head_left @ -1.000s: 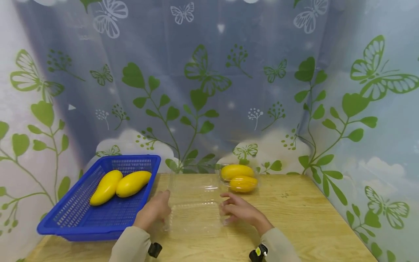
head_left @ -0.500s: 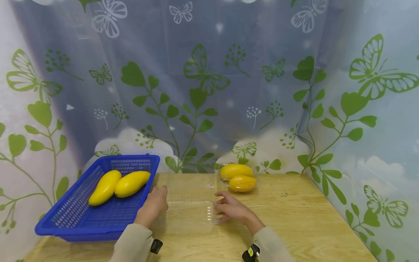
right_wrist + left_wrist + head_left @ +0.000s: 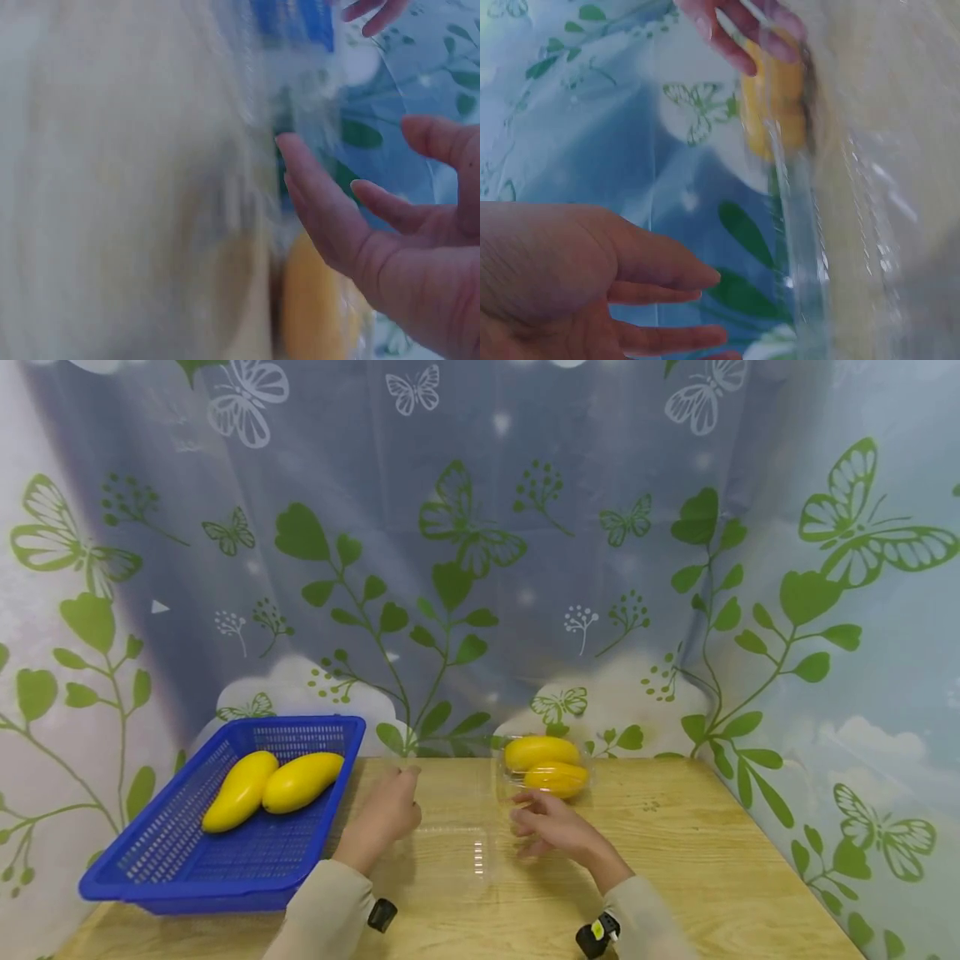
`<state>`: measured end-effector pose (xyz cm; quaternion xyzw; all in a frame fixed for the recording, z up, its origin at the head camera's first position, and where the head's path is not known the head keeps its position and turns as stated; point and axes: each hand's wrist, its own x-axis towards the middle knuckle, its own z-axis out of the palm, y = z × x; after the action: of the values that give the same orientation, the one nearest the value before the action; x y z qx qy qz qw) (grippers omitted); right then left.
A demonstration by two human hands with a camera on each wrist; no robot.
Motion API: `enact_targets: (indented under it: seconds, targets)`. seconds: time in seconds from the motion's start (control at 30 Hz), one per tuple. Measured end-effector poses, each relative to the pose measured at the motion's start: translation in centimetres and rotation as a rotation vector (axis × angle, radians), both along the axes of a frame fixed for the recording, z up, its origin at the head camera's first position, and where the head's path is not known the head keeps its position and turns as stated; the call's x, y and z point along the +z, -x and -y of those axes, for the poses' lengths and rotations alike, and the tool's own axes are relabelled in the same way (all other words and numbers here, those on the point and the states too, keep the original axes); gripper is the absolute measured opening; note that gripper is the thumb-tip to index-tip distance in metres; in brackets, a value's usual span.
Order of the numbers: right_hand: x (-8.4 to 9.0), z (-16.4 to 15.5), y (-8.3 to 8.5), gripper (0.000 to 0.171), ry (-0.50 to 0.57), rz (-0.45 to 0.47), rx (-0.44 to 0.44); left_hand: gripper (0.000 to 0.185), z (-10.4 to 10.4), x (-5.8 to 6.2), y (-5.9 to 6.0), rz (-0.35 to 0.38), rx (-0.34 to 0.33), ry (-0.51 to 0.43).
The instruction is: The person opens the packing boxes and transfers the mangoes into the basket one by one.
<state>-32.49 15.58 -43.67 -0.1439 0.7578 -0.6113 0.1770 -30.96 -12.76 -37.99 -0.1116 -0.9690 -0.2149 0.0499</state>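
Four mangoes were in view: two (image 3: 240,789) (image 3: 302,781) lay side by side in the one blue basket (image 3: 172,868) at the tabletop's left edge, and two more (image 3: 542,752) (image 3: 557,779) sat stacked in one closed clear box (image 3: 504,777) near the far edge. A second clear box (image 3: 450,852), open and holding nothing, lay at the middle of the tabletop, making two boxes in all. Two hands (image 3: 386,818) (image 3: 551,828) were over the one wooden table (image 3: 712,877), one on each side of that open box.

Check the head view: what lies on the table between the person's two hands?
A clear plastic container lies open on the table between the left hand and right hand; the head view shows it best.
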Motion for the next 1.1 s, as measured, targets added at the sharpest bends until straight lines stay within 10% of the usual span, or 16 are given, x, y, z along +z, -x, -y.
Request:
enact_targets:
  seconds: [0.47, 0.63, 1.1]
  targets:
    - [2.7, -6.9, 2.7, 0.050, -0.250, -0.160, -0.505, 0.055, -6.5, 1.5, 4.1, 0.095, -0.134, -0.147]
    - [2.7, -8.0, 3.8, 0.059, -0.385, -0.174, -0.541, 0.054, -7.9, 1.7, 6.0, 0.137, -0.140, -0.200]
    - [1.9, -7.2, 6.2, 0.063, -0.223, -0.031, -0.531, 0.061, -10.6, -0.3, 9.2, 0.271, -0.098, -0.366]
